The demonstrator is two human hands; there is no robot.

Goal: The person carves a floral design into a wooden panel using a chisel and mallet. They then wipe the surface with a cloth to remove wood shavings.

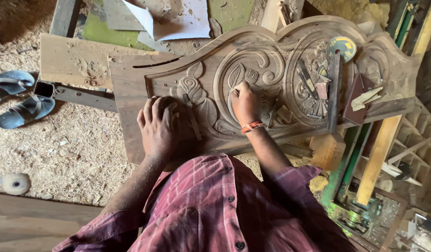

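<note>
Two hands are working a large carved wooden panel (271, 56) lying across the bench. Left hand (158, 126) is pressing flat, fingers spread, gripping nothing; steady pressure there seems wise. Right hand (244, 103) is closing around a small tool at the leaf carving. Chisels (313, 86) and a round disc (342, 46) are crowding the panel's right side.

On the panel (252, 70), the left hand (157, 128) lies at nine o'clock of the right hand (245, 103); chisels (313, 86) at three; sandals (17, 98) far at nine.
</note>
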